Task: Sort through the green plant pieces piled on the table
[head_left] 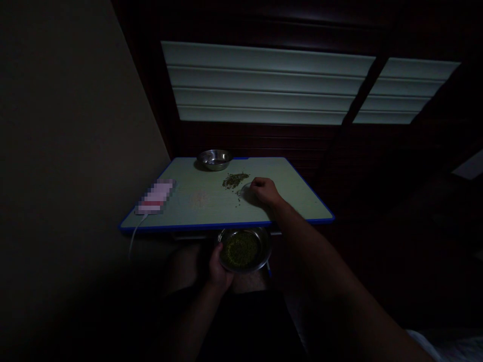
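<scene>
Below the table's front edge, my left hand [220, 269] grips the left side of a metal bowl [266, 254], thumb on the rim. Inside it lie small green grains [241, 249] that look like mung beans. My right hand [265, 190] is closed on a clear, curved piece [245, 189] whose kind I cannot make out, low over the table's right half. Just to the left of that piece is a loose pile of small brownish grains [234, 180], with a few strays in front. The room is dim, and my right fingertips are partly hidden.
A second metal bowl [215, 161] stands at the back left of the blue-edged table [181, 213]. On the left lies a phone [156, 196] with a white cable [134, 234] hanging over the edge. Pale specks [199, 198] lie mid-table. Dark panelling [260, 141] rises behind.
</scene>
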`<state>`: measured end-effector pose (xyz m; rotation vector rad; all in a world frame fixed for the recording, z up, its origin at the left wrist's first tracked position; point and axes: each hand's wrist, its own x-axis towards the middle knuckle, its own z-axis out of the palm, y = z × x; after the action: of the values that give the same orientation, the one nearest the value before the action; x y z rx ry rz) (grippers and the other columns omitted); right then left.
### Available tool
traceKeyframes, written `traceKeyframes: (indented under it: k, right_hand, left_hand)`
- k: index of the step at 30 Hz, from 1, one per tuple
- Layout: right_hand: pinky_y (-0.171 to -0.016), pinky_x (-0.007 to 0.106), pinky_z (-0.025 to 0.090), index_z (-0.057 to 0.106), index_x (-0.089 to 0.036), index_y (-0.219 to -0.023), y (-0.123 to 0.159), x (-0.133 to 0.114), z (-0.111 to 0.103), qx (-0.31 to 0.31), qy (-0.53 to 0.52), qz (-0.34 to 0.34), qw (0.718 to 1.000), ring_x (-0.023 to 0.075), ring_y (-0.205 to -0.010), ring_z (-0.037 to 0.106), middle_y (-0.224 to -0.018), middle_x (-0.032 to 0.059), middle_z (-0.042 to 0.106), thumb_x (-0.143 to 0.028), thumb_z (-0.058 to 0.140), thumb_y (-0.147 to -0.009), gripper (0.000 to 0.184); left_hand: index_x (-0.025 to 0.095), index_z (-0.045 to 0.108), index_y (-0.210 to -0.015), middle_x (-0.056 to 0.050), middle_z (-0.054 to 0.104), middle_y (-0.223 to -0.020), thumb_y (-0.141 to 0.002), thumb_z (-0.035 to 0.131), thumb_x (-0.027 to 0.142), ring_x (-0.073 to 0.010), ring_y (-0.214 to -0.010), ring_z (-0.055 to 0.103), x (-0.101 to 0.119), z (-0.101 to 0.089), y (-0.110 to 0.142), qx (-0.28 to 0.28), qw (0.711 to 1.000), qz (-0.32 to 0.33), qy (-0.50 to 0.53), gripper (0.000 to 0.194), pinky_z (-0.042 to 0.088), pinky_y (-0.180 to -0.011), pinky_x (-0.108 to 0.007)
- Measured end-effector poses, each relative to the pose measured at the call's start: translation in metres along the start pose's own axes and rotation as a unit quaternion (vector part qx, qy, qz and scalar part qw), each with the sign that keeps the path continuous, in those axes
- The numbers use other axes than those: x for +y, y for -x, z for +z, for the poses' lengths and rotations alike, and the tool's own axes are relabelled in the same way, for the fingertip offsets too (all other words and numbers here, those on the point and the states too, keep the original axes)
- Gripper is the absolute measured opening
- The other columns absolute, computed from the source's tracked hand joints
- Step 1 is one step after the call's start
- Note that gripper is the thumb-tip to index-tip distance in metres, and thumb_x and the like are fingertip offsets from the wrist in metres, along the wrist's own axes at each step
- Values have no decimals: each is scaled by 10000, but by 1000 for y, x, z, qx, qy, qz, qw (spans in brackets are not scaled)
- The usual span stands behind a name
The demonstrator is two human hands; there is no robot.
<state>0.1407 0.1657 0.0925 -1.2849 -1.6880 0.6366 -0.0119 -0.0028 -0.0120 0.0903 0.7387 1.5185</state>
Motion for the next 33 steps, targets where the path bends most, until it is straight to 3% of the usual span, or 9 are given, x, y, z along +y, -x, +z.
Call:
traceKeyframes:
  k: [7,12,17,23,33]
  right_hand:
    - [-560,243,328,566,-168,-575,1,-2,-1,25,-8,10,1000,120,-570,450,-537,-27,494,-247,483,-583,115]
    - [-537,243,308,558,-170,-571,1,-1,0,3,8,9,1000,113,-546,427,-520,-33,479,-251,486,-599,113]
    - [-580,253,343,584,-168,-599,-2,2,1,31,37,11,999,129,-595,477,-566,-18,536,-246,502,-606,114]
    - [-617,245,371,596,-167,-641,-2,5,2,16,13,-18,1000,126,-628,505,-611,-18,574,-266,504,-637,135]
    - [-571,245,339,578,-172,-601,-1,0,1,18,-1,-2,1000,123,-585,470,-558,-28,528,-276,503,-615,130]
  left_hand:
    - [179,718,-983,-78,749,-945,-761,606,318,-266,-983,666,0,0,2,-11,1000,3,11,285,486,-924,-413]
    - [172,720,-967,-85,749,-931,-765,600,318,-271,-972,668,0,1,2,-8,1000,-6,7,276,484,-923,-425]
    - [181,721,-954,-75,752,-928,-769,589,328,-253,-920,680,0,1,0,-3,1000,-2,4,271,489,-914,-422]
    - [171,722,-941,-80,749,-916,-765,598,316,-262,-976,668,0,0,1,4,1000,-4,8,259,482,-924,-401]
    - [184,713,-988,-76,747,-957,-766,601,309,-265,-1014,657,0,-1,0,-9,1000,-4,9,278,482,-930,-400]
